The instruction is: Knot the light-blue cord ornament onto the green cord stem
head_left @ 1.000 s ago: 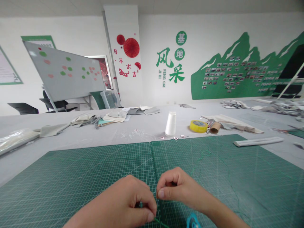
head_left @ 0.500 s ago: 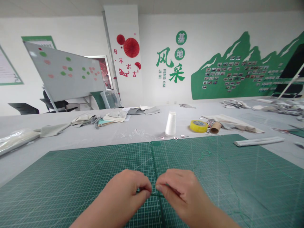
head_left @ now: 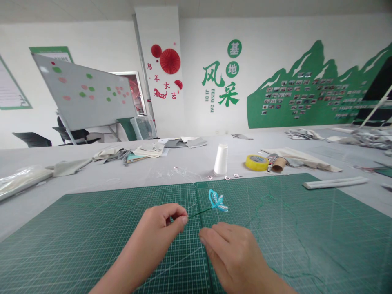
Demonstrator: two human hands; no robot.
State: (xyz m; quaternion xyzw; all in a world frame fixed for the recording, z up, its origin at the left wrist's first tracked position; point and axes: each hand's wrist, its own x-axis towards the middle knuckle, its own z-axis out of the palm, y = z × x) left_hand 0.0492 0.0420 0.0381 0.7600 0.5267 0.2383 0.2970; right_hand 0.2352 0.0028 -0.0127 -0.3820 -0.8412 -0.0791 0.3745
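Blue looped flower [head_left: 217,201], green stem [head_left: 200,212]

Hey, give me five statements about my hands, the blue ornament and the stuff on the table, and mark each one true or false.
1. The left hand pinches the green stem of the blue flower-like ornament. True.
2. The right hand is over the green cutting mats. True.
3. The right hand grips the blue flower-like ornament. False: the ornament shows apart from that hand, beyond it.
4. The white thread cone stands upright, left of the yellow tape roll. True.
5. The yellow tape roll rests on the green cutting mats. False: it lies on the gray table, beyond the mats.
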